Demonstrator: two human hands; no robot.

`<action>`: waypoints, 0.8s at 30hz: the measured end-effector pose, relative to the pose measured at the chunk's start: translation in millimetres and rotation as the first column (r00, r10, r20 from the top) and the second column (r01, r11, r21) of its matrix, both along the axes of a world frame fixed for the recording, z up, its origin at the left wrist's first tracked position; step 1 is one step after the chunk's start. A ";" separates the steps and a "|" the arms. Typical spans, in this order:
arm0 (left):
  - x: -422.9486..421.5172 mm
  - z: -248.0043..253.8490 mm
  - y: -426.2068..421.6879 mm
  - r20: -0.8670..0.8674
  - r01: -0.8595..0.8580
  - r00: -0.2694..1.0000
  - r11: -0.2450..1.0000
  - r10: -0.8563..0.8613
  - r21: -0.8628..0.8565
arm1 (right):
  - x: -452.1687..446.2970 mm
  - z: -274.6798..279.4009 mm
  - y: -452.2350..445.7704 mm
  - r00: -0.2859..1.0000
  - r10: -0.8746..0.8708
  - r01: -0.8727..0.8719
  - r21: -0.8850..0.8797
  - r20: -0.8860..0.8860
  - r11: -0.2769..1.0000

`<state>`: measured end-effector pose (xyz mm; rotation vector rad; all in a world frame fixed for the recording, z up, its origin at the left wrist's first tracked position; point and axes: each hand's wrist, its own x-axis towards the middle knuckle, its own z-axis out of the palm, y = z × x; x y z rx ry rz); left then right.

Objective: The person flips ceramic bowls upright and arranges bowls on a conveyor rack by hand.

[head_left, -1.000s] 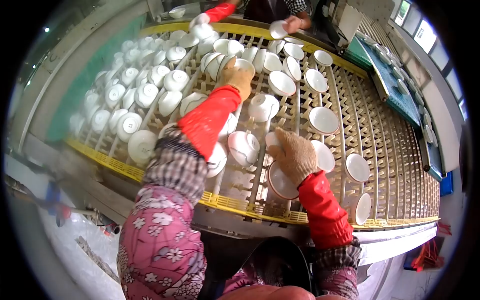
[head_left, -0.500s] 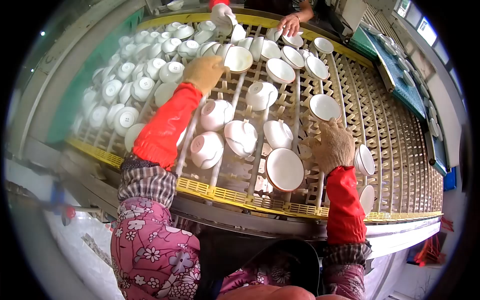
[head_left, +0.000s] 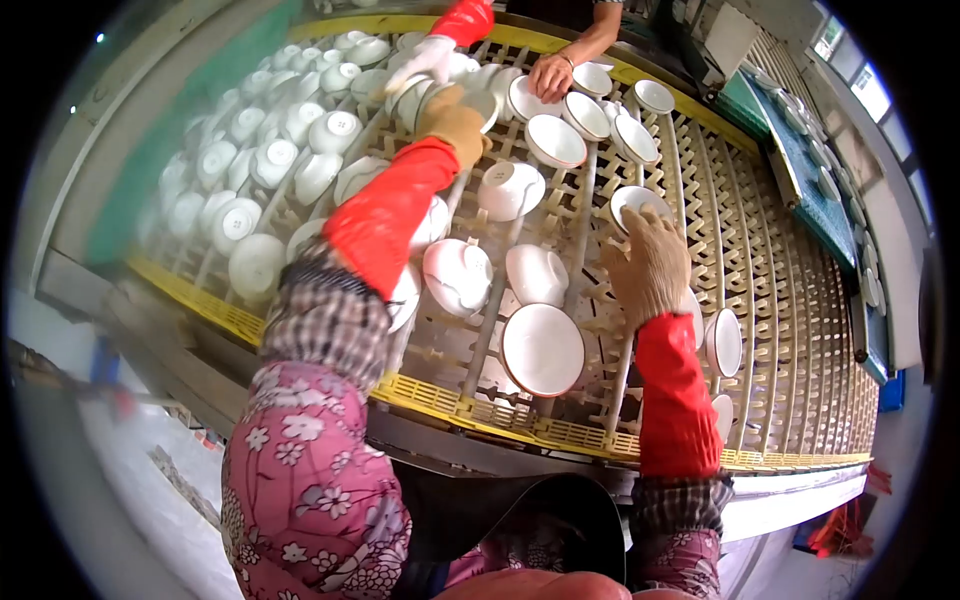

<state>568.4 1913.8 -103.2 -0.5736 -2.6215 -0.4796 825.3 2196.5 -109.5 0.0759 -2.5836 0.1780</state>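
My left hand, in a tan glove, is closed at the edge of a white bowl in the row at the back; its fingertips are partly hidden. My right hand, also gloved, has its fingers stretched out over the near rim of an upturned-mouth white bowl, with the thumb apart. Between my hands lie a bowl on its side, a tilted bowl, another tilted one and a brown-rimmed bowl facing up.
The bowls rest on a slatted conveyor edged by a yellow strip. Many upside-down bowls crowd its left side. Across from me are a co-worker's white-gloved hand and bare hand. A blue-green belt carries bowls at right.
My left hand has moved right along the back row. My right hand has shifted up over the bowl's rim, fingers spreading. The co-worker's gloved hand has come down and left onto bowls.
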 end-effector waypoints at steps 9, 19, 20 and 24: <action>63.6 49.6 -92.6 0.304 0.004 0.945 0.931 -0.124 0.366 | -20.5 -21.3 16.8 0.982 -0.030 0.019 0.062 0.184 0.998; 124.4 35.6 -152.8 0.111 0.043 0.994 0.957 -0.012 -0.286 | 89.6 22.3 33.1 0.928 0.189 0.267 -0.927 0.321 0.264; 131.2 33.3 -155.8 0.062 0.051 0.998 0.955 -0.034 -0.291 | 91.6 31.6 32.9 0.945 0.215 0.235 -0.969 0.247 0.081; 129.7 22.4 -157.0 0.062 0.008 0.998 0.970 0.007 -0.243 | 46.4 23.4 27.3 0.902 0.413 -0.338 -0.802 -0.126 0.493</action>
